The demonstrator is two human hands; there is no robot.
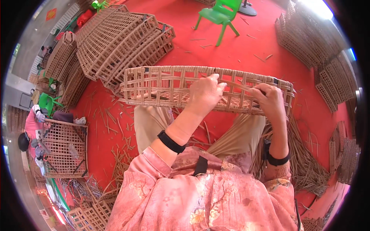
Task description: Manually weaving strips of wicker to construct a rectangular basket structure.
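A brown woven basket (169, 101) rests across my lap, its open lattice side toward me and its bound rim along the top. My left hand (206, 94) is closed at the middle of that side, with fingertips pinching at the weave just below the rim. Further right, my right hand (270, 101) pinches a flat brown weaving strip (239, 86) between thumb and fingers. The strip runs from there toward my left fingertips. Dark bands show on the rim near both ends of the basket. The exact grip of my left fingers is partly hidden.
Stacked woven baskets (115, 42) stand at far left, with more stacks (312, 38) at far right. A green chair (219, 15) is ahead. Loose strips (308, 165) lie in a heap at right. Another person (34, 127) handles a lattice panel (65, 148) at left.
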